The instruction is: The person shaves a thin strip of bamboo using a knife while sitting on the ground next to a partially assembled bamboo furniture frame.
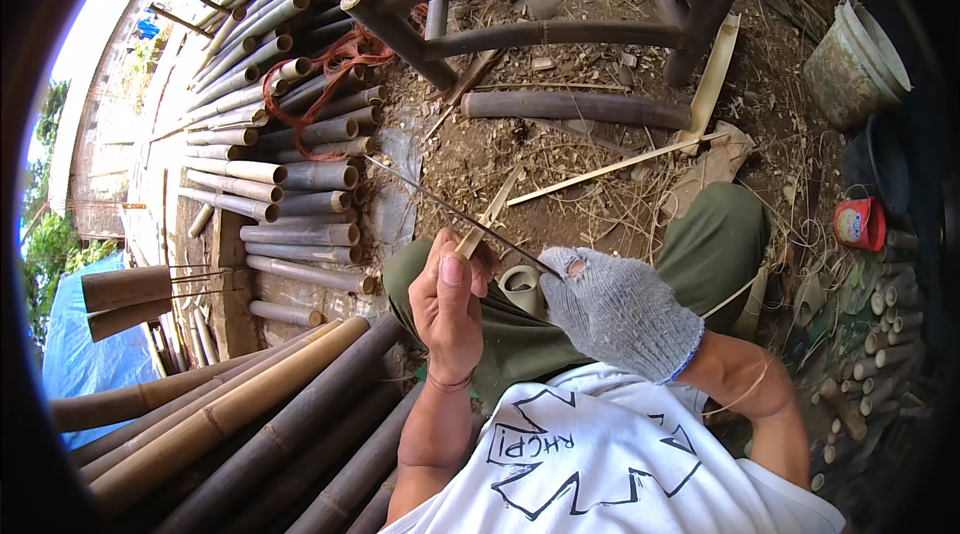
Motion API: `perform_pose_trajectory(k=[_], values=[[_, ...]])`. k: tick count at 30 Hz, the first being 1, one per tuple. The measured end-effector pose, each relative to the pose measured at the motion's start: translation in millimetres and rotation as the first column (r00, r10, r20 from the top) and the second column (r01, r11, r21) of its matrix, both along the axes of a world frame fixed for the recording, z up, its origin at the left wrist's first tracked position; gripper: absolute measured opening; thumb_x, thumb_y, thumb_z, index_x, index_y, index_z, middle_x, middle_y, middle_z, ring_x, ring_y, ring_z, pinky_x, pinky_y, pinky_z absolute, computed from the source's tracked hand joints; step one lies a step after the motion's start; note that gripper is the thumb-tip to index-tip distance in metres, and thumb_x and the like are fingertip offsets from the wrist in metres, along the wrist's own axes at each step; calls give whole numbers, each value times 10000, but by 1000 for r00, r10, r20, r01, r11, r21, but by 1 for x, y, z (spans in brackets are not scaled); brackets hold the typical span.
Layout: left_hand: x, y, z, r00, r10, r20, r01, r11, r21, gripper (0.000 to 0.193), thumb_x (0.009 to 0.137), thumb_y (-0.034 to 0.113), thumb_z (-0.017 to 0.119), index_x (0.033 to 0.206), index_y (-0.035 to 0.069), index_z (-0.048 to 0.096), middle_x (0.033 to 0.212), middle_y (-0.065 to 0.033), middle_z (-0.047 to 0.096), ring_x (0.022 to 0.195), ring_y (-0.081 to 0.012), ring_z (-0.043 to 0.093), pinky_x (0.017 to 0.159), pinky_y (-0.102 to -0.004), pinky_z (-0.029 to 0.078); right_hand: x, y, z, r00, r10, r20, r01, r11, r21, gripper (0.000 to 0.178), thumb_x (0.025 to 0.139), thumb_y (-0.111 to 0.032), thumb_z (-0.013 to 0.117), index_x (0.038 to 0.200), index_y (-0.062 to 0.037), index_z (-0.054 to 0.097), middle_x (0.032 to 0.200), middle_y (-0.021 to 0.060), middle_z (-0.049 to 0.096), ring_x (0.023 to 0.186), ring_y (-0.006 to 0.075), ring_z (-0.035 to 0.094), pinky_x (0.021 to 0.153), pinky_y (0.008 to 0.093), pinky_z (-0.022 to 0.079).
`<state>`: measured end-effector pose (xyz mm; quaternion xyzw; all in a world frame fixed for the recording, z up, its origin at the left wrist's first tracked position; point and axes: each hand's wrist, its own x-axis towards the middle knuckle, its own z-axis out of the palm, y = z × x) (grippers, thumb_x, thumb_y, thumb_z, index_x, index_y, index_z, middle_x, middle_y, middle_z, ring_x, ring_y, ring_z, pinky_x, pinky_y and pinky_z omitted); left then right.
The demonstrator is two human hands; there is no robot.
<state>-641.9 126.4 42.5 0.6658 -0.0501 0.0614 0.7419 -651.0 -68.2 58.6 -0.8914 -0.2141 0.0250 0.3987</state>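
My left hand (450,299), bare and closed, pinches a pale bamboo strip (495,204) with the thumb along its lower end. The strip points up and away from me. A grey knit glove with a hole in it covers my right hand (620,312), which is wrapped round a long, thin, dark knife (425,192). The glove hides its handle. The blade runs up to the left and crosses the strip just beyond my left fingers; I cannot tell whether it cuts in. Between my legs stands a short bamboo tube (521,286).
A dark bamboo bench (560,34) stands ahead, with a loose bamboo pole (575,108) before it. Stacked bamboo poles (310,204) fill the left; longer poles (230,414) lie near my left arm. At right are a dirty bucket (850,69) and a red container (858,224). Shavings litter the ground.
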Motion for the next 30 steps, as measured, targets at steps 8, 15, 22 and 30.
perform_pose_trajectory(k=[8, 15, 22, 30], values=[[3, -1, -9, 993, -28, 111, 16, 994, 109, 434, 1086, 305, 428, 798, 7, 556, 807, -56, 475, 796, -170, 503, 729, -304, 416, 14, 13, -25, 1000, -3, -3, 2, 998, -60, 135, 932, -149, 578, 981, -24, 595, 777, 166, 624, 685, 365, 650, 583, 432, 537], [-1, -2, -5, 995, 95, -19, -95, 995, 36, 437, 1084, 316, 434, 796, 12, 557, 828, -64, 492, 770, -162, 460, 718, -308, 386, 11, 19, 15, 973, -59, 225, -24, 936, 351, 150, 918, -164, 634, 964, -21, 624, 823, 152, 659, 730, 348, 683, 615, 423, 566], [2, 8, -5, 996, 17, 82, -20, 999, 26, 451, 1068, 324, 461, 753, 9, 529, 782, -61, 473, 759, -168, 473, 703, -310, 413, 29, 15, -57, 998, -58, -7, 58, 995, -86, 242, 968, -181, 545, 1018, 22, 665, 860, 207, 687, 794, 333, 711, 670, 415, 577], [-70, 36, -1, 366, -696, -618, -191, 594, -782, 654, 888, 199, 471, 1460, -102, 372, 1383, -325, 539, 1041, -402, 685, 920, -511, 580, 30, -74, -8, 902, -421, 94, 406, 902, 148, 418, 943, -273, 618, 1247, 13, 598, 727, 130, 627, 629, 243, 648, 627, 387, 529]])
